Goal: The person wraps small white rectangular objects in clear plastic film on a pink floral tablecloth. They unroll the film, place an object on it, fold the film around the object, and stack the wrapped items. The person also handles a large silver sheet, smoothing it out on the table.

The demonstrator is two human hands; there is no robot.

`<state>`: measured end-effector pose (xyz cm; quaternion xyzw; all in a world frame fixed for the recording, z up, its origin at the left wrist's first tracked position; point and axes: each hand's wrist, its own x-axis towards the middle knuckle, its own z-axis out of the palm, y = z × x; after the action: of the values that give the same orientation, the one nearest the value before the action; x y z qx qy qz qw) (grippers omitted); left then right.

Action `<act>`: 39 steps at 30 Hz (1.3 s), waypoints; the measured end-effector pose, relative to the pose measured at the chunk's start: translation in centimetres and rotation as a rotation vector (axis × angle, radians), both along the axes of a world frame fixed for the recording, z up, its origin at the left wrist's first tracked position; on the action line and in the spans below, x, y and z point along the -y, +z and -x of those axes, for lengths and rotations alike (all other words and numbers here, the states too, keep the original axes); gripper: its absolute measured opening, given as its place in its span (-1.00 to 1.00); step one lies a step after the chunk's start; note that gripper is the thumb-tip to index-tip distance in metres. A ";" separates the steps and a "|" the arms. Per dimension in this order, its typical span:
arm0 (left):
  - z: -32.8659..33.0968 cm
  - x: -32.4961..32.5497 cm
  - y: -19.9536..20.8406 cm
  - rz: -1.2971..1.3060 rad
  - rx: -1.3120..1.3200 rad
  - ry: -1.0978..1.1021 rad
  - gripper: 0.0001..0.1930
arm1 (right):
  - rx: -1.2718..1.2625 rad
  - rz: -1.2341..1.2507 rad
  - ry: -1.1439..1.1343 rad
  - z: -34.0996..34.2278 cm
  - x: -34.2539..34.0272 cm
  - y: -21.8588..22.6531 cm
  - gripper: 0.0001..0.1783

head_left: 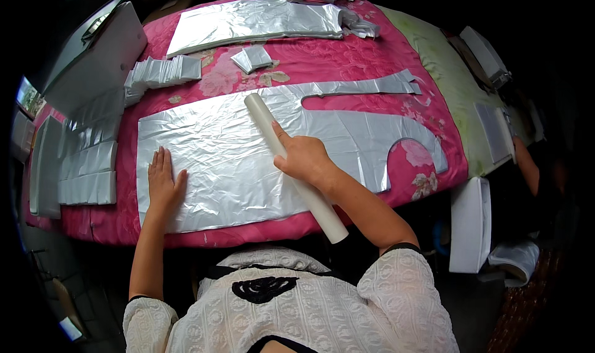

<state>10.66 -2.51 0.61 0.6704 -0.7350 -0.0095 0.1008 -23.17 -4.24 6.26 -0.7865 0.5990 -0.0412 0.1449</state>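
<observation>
Spread flat in front of me is a silver plastic apron (223, 173), its straps and curved cutout pointing right. My left hand (163, 183) presses flat on its left end, fingers stretched out. A long off-white tube (323, 212) lies slantwise across the apron's middle, with its near end sticking out past the table's front edge. My right hand (305, 158) grips this tube around its middle, with the index finger stretched along it. The film under the tube and along its left side is creased.
Behind the apron lie a stack of silver aprons (254, 23) and a small folded silver bundle (253, 57). Rows of folded silver packets (88, 187) and a white box (99, 62) stand left. At right are a white carton (471, 226) and another person's arm (527, 167). Pink floral cloth (347, 56) covers the table.
</observation>
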 end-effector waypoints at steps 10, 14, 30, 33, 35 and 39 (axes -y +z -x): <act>-0.7 -0.4 0.1 0.018 0.039 -0.011 -0.32 | -0.180 0.053 -0.450 14.7 3.9 -0.5 -0.12; -0.6 -0.5 0.2 0.029 0.042 -0.025 -0.33 | -0.258 0.044 -0.641 22.1 4.8 0.0 -0.13; 0.7 -0.6 0.3 0.110 -0.060 -0.164 -0.32 | 0.632 0.079 -0.328 13.4 -0.3 1.2 -0.19; 5.8 -0.9 1.2 0.041 -0.308 -0.368 -0.32 | 0.611 -0.049 -0.191 5.4 -1.8 0.2 -0.14; 9.8 -1.3 1.9 -0.052 -0.408 -0.500 -0.31 | 0.530 -0.099 -0.271 1.6 -2.6 -0.7 -0.09; 14.5 -2.1 1.7 -0.084 -0.515 -0.651 -0.24 | 0.414 -0.006 -0.227 -0.9 -3.3 -2.1 -0.23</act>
<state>-3.80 -0.38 2.29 0.3822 -0.8585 -0.2379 0.2456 -22.29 -0.93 4.14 -0.6884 0.6414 -0.2159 0.2612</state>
